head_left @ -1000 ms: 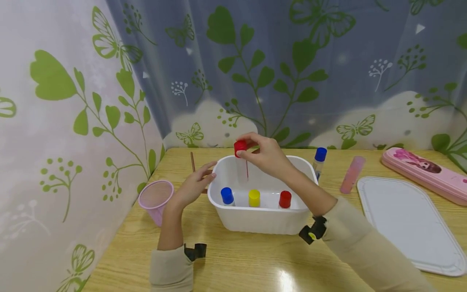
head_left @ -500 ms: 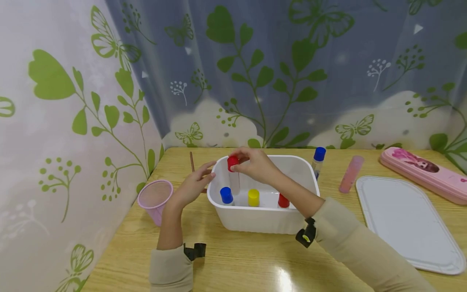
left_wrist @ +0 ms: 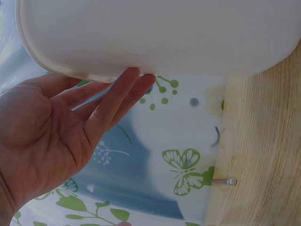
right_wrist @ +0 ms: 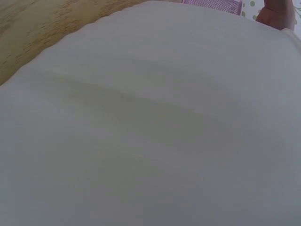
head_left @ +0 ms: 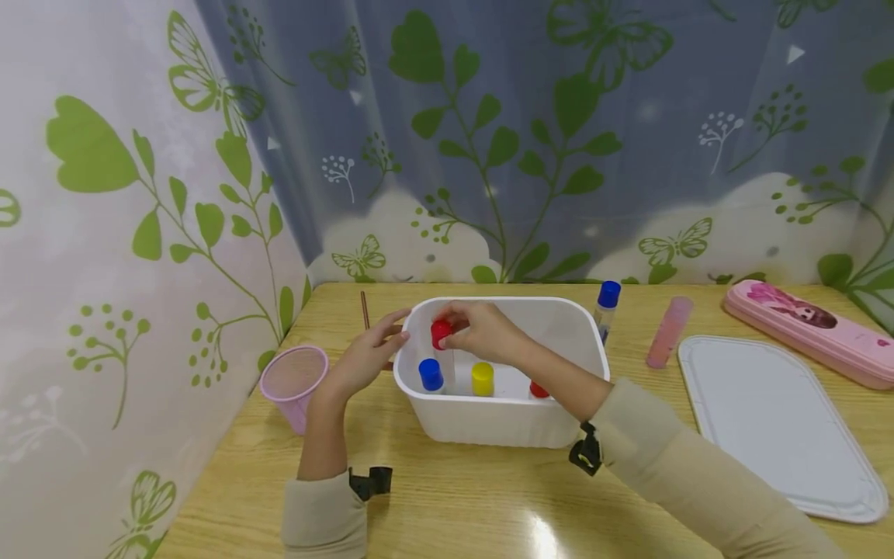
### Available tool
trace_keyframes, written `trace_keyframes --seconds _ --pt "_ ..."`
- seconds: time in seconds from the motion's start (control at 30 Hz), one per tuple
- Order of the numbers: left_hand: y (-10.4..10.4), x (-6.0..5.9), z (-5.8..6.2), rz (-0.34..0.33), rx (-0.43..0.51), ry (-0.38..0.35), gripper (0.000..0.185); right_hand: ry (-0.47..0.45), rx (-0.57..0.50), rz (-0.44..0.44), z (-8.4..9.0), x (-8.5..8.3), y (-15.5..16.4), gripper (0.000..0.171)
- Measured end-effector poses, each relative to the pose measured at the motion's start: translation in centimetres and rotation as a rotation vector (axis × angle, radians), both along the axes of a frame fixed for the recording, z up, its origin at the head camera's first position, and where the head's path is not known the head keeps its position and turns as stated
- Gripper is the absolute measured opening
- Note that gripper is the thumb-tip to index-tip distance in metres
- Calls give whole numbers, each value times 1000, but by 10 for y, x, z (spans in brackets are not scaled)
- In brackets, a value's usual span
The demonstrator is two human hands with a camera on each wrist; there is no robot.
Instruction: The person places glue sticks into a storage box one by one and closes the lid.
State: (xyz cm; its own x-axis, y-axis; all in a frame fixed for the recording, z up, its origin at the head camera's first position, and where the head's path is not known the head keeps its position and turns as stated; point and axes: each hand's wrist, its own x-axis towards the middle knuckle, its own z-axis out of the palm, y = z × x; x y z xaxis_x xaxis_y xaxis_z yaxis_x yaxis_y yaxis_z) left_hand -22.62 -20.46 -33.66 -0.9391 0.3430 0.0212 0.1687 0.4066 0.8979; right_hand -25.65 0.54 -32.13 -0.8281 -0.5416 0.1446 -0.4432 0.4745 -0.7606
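Left hand (left_wrist: 56,136) fingertips touch tub (left_wrist: 155,37) underside.

Three views set around one white tub

The head camera is looking forward and down across the table at the white tub (head_left: 499,423), taking in both hands. The left wrist camera is sitting close behind the left hand (left_wrist: 51,136), facing along its fingers (left_wrist: 123,92) to the tub wall (left_wrist: 155,33) at their tips. The right wrist camera is pressing so near that the tub wall (right_wrist: 150,122) is filling its frame.
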Motion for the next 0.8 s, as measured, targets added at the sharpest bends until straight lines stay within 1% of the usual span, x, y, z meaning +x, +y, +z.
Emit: trace_keyframes --seconds 0.33,0.47,0.7,0.8 --pt "-1 -1 0 18 0 -7 46 45 53 56 -4 1 -4 26" --pt "-1 -2 -1 14 3 0 47 34 52 59 -4 1 -4 25" --pt "1 -1 -1 17 -9 1 47 -18 79 35 -7 1 -4 28" --pt "1 -1 -2 15 -10 4 47 -16 91 41 -8 1 -4 30"
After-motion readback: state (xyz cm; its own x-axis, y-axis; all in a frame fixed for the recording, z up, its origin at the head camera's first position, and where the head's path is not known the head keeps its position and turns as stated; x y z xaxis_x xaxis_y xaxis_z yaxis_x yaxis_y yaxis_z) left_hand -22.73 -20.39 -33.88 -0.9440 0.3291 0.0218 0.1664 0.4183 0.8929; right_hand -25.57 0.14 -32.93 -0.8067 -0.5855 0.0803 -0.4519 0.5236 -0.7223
